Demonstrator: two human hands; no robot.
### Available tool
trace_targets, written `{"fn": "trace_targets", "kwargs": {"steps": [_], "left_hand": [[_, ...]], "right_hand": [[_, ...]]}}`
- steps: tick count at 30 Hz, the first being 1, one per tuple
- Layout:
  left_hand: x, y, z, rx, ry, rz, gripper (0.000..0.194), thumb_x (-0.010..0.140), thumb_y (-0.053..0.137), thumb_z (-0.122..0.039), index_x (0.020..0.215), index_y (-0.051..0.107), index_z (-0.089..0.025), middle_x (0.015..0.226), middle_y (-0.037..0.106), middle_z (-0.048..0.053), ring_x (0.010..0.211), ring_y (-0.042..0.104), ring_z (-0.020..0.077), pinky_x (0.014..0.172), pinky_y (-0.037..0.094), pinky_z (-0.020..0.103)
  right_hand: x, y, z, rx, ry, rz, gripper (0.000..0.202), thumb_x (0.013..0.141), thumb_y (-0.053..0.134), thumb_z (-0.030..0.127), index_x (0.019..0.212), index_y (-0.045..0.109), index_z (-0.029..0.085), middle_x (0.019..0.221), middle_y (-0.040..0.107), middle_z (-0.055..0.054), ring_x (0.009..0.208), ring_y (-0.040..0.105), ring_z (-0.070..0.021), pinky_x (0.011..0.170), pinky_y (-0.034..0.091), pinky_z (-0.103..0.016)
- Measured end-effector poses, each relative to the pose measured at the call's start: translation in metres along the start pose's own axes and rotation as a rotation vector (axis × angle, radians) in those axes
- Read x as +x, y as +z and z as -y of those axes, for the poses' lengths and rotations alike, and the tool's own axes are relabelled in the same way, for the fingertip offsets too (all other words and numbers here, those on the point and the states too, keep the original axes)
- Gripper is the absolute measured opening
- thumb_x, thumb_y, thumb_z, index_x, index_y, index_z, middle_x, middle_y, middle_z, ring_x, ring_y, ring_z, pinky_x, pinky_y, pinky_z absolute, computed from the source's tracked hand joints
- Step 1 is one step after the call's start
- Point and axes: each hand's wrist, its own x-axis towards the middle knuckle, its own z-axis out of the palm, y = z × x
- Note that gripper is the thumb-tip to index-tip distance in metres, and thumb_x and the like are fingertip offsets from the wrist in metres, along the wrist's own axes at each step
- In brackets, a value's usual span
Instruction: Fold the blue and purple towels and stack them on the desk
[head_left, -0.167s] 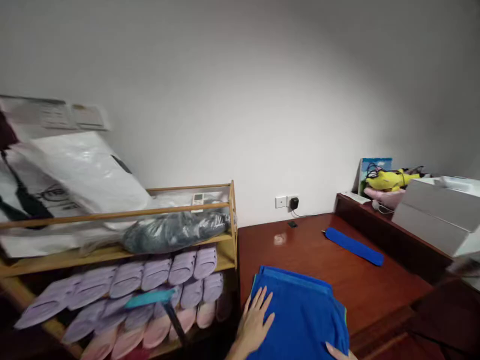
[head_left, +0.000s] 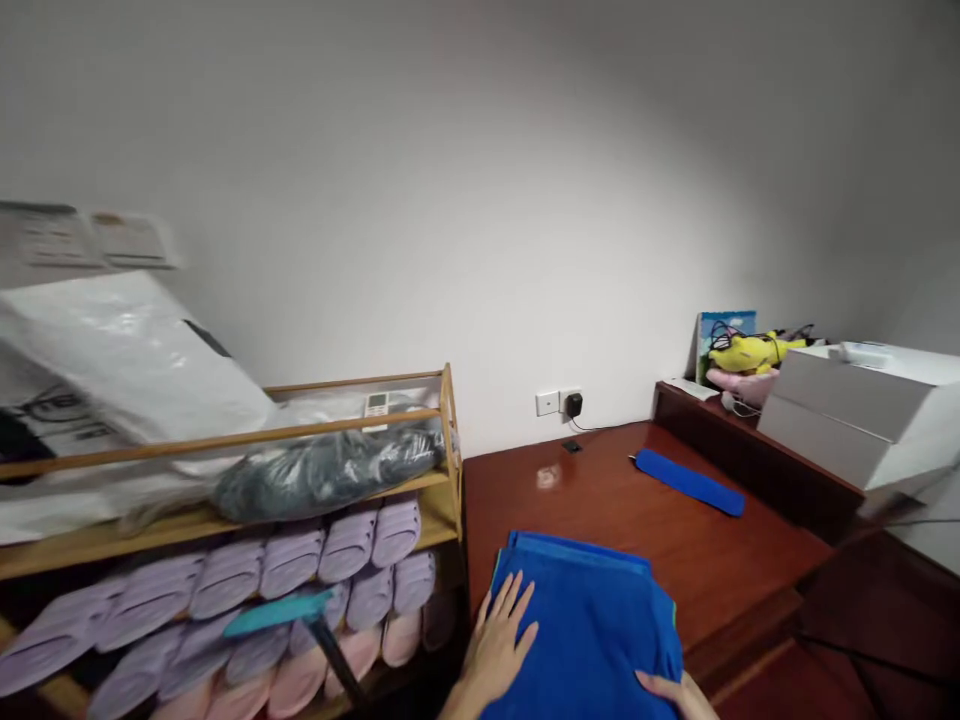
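A folded blue cloth [head_left: 577, 620] with thin green edging lies in layers on the near part of the reddish-brown desk [head_left: 525, 495]. My left hand [head_left: 499, 645] rests flat on its left side, fingers stretched and a little apart. At the cloth's lower right edge is my right hand [head_left: 679, 692]. Its thumb presses on top of the cloth while the other fingers are hidden, seemingly under the edge. Farther back on the desk lies a narrow blue strip-shaped case [head_left: 690, 483].
Left of the desk stands a wooden rack [head_left: 450, 450] holding lilac and pink slippers [head_left: 349, 545] and plastic-wrapped items. A turquoise-headed tool [head_left: 281, 612] leans before it. White-grey drawers [head_left: 832, 400] and a yellow plush toy [head_left: 750, 352] sit on the raised ledge. A plug [head_left: 573, 404] is in the wall.
The view has turned slightly right, so the surroundings shift left. More of my right hand shows at the cloth's edge. My left hand stays flat on the cloth.
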Motion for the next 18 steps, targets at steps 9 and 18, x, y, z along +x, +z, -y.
{"fn": "trace_targets", "kwargs": {"steps": [9,18], "left_hand": [[0.003,0.002,0.011,-0.016,-0.089,0.059,0.059,0.090,0.024,-0.061,0.143,0.018,-0.035,0.152,0.016,-0.001,0.139,0.012,0.0195,0.112,0.020,0.044],[0.005,0.021,0.011,0.171,-0.044,-0.042,0.058,0.090,0.027,-0.057,0.142,0.024,-0.031,0.150,0.023,-0.002,0.139,0.014,0.0213,0.112,0.020,0.046]], "right_hand": [[-0.019,-0.010,0.006,0.123,-0.018,-0.175,0.063,0.048,0.079,0.039,0.105,0.067,0.015,0.089,0.073,-0.010,0.096,0.064,-0.0318,0.094,0.044,-0.042],[-0.061,-0.054,0.056,0.263,0.109,-0.228,0.048,0.058,0.075,0.032,0.101,0.067,0.014,0.087,0.073,-0.012,0.092,0.066,-0.0314,0.089,0.049,-0.043]]}}
